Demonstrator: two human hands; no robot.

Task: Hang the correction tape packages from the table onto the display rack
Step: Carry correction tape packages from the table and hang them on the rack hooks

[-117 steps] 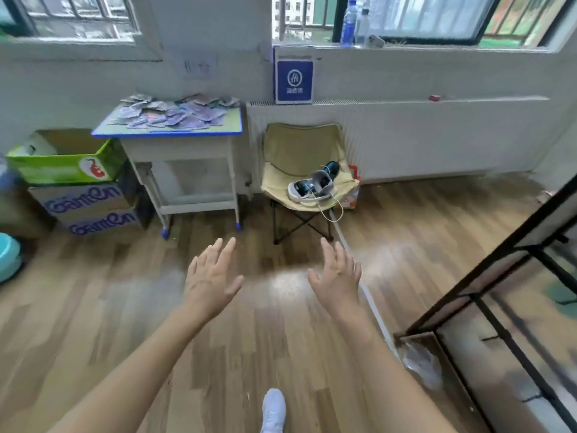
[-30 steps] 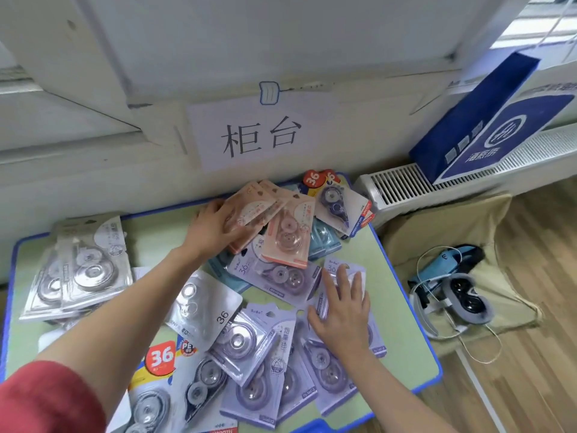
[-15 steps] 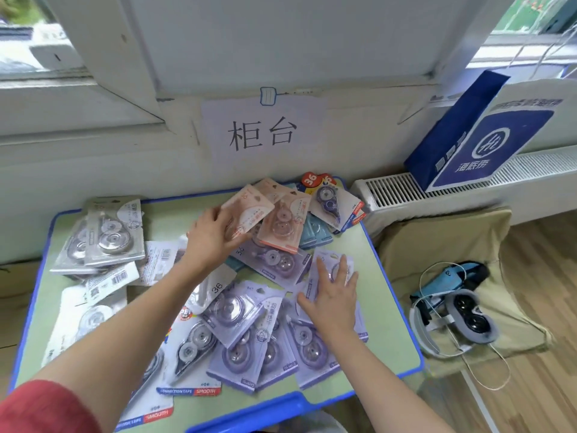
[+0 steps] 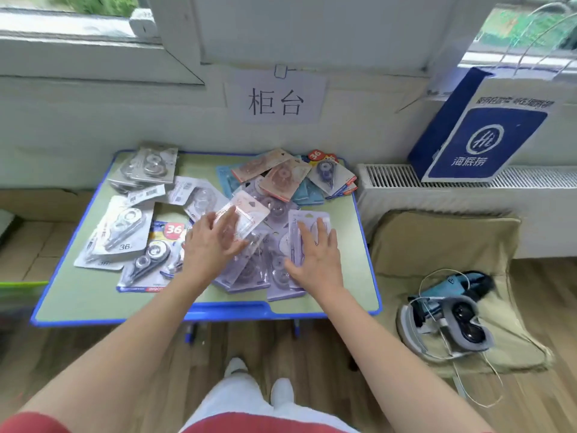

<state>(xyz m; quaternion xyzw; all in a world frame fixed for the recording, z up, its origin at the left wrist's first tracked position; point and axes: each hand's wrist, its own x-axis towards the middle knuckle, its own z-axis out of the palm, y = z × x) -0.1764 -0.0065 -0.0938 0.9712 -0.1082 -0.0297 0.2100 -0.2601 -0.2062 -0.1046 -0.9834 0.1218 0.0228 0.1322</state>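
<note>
Barely started: the correction tape packages (image 4: 137, 226) all lie scattered on the table (image 4: 78, 292), no rack in sight. Left hand (image 4: 209, 245) lies on a pink package (image 4: 249, 210) - can't tell if it's gripping. Right hand (image 4: 315, 257) presses flat, fingers straight, on a purple package (image 4: 307, 217). All the hanging's left.

Up on the white wall, a paper sign (image 4: 274, 98) with two black characters hangs under a small clip (image 4: 280, 71). Over to the right, a blue and white paper bag (image 4: 487, 132) stands tilted on top of a white radiator (image 4: 390, 178), handles up by the window. Below that sits a beige fabric chair (image 4: 437, 239), and on its seat lies a grey and blue headset (image 4: 449, 323), its thin white cable (image 4: 443, 271) looping above it. Wooden floor (image 4: 530, 385) underneath, and cardboard boxes (image 4: 31, 242) far left.
</note>
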